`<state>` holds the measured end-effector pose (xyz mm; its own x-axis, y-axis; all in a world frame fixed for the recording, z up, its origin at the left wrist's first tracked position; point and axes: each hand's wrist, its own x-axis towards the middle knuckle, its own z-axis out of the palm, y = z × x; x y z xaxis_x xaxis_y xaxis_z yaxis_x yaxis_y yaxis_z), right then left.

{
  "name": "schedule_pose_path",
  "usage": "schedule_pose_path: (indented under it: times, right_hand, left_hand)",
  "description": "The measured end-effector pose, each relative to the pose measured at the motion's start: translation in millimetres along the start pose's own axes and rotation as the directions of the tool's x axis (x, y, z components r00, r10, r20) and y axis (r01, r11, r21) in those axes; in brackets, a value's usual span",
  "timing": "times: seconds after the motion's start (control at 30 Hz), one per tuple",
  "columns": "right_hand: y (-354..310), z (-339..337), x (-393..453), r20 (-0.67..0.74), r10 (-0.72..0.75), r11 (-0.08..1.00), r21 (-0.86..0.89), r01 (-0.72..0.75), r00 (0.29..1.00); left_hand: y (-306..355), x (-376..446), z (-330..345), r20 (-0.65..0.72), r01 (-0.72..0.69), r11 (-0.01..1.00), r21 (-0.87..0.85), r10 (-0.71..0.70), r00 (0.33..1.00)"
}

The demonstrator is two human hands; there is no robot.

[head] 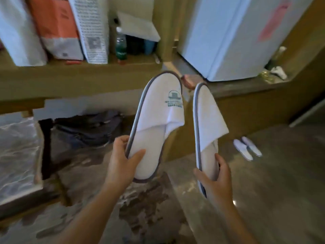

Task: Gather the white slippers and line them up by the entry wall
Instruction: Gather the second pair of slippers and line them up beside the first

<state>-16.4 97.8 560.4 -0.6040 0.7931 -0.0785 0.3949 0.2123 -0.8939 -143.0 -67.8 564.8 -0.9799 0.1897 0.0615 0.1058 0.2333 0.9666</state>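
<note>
Left hand (pixel 123 161) gripping logo slipper (pixel 156 124), right hand (pixel 215 176) gripping plain slipper (pixel 207 124); slipper pair (pixel 247 147) on floor at three o'clock; dark bag (pixel 88 127) at nine o'clock under shelf (pixel 70 80)

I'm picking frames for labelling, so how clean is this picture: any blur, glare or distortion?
Head view: the left slipper is fairly sharp, though its logo text is unreadable; the shelf bags are smeared by motion blur; blocky compression artefacts sit under the shelf edge; the wide lens bends the fridge; a small glare spot marks the floor; the far slipper pair is soft.
</note>
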Motion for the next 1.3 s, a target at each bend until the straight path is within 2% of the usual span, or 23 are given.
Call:
schedule_pose_path:
  times: [0.17, 0.37, 0.67, 0.93, 1.07, 1.3]
  right_hand:
    - [53.5, -110.3, 56.1, -0.210, 0.061, 0.998, 0.024, -0.058, 0.976]
    - [105.1, -193.5, 96.1, -0.378, 0.183, 0.982, 0.106, -0.154, 0.908]
    - [159.8, -295.1, 226.0, -0.558, 0.273, 0.962, 0.140, -0.235, 0.784]
    - [185.1, -389.0, 324.3, -0.648, 0.349, 0.935, 0.190, -0.301, 0.676]
    - [212.6, -439.4, 365.7, -0.650, 0.363, 0.929, 0.194, -0.316, 0.668]
    - [284.3, -556.6, 467.3, -0.571, 0.316, 0.945, 0.114, -0.308, 0.758]
  left_hand:
    - [40.3, -3.6, 155.4, 0.266, -0.094, 0.994, -0.057, 0.106, 0.958]
    - [66.2, -5.8, 296.3, 0.518, -0.107, 0.992, -0.061, 0.123, 0.847]
    - [98.6, 31.1, 515.1, 0.734, -0.103, 0.986, -0.128, 0.164, 0.659]
    - [150.9, 53.3, 677.6, 0.812, -0.077, 0.988, -0.133, 0.154, 0.563]
    - [160.9, 53.3, 744.3, 0.810, -0.068, 0.987, -0.143, 0.156, 0.565]
    - [171.3, 31.6, 877.1, 0.696, -0.052, 0.994, -0.098, 0.106, 0.710]
